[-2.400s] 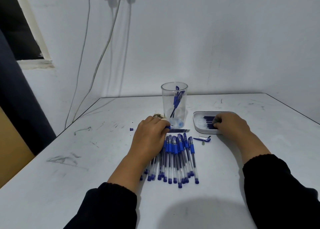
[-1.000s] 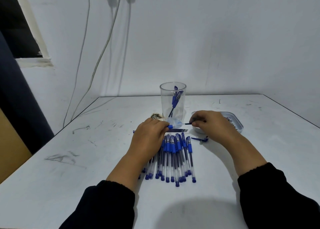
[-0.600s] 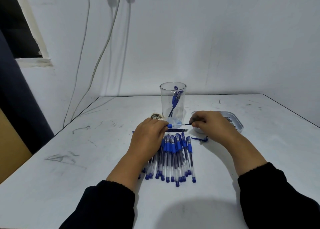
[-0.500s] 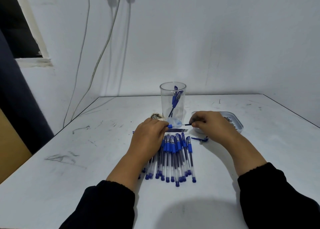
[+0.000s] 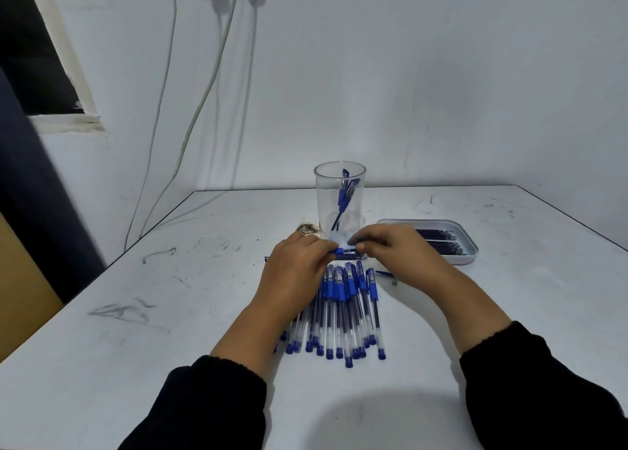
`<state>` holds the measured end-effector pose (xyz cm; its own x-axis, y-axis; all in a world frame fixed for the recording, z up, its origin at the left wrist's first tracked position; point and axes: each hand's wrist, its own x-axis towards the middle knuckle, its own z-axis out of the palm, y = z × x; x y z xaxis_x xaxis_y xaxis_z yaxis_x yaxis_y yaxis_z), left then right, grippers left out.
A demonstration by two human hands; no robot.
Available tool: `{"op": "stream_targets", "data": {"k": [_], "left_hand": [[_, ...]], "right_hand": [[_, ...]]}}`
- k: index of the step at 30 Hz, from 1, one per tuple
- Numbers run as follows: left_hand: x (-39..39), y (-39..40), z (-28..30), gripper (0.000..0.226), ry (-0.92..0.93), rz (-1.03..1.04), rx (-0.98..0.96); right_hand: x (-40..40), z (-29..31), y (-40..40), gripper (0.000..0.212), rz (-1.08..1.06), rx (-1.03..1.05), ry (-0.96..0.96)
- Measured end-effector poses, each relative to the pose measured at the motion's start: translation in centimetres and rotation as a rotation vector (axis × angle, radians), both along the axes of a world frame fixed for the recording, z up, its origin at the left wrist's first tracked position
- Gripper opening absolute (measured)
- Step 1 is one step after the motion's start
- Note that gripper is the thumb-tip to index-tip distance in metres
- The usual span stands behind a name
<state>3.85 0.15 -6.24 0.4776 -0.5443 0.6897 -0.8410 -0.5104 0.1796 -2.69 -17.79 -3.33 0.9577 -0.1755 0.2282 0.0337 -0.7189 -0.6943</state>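
The right hand [image 5: 394, 249] has slid up to the left hand [image 5: 294, 272]. Beyond the row of pens [image 5: 343, 306] on the bench [image 5: 170, 313], both pinch one pen [image 5: 344, 251], likely light, slick and slender: hold near its blue grip.

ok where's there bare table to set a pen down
Bare table lies left of the left hand, along the near edge below the row of pens, and right of the right hand in front of the tray. It is crowded in the middle, where both hands hold a pen before the cup.
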Motion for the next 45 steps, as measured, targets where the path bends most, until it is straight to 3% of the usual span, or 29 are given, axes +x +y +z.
{"op": "stream_targets", "data": {"k": [6, 18, 22, 30, 38, 45], "left_hand": [[0.2, 0.4, 0.1, 0.021, 0.014, 0.036, -0.029], [0.0, 0.3, 0.1, 0.02, -0.005, -0.011, -0.022], [0.3, 0.2, -0.1, 0.018, -0.028, -0.04, -0.011], [0.2, 0.0, -0.3, 0.021, -0.016, -0.09, -0.011], [0.2, 0.1, -0.3, 0.021, -0.022, -0.079, -0.02], [0.2, 0.1, -0.3, 0.019, -0.032, -0.076, -0.016]], "right_hand": [[-0.5, 0.5, -2.4, 0.042, -0.056, 0.129, -0.043], [-0.5, 0.3, -2.4, 0.003, -0.035, 0.378, 0.016], [-0.3, 0.3, -1.2, 0.01, -0.035, 0.303, 0.035], [-0.4, 0.5, -0.1, 0.045, -0.044, 0.234, 0.084], [-1.5, 1.3, -3.2, 0.005, -0.141, -0.191, 0.29], [-1.1, 0.7, -2.8, 0.01, -0.143, -0.306, 0.372]]}}
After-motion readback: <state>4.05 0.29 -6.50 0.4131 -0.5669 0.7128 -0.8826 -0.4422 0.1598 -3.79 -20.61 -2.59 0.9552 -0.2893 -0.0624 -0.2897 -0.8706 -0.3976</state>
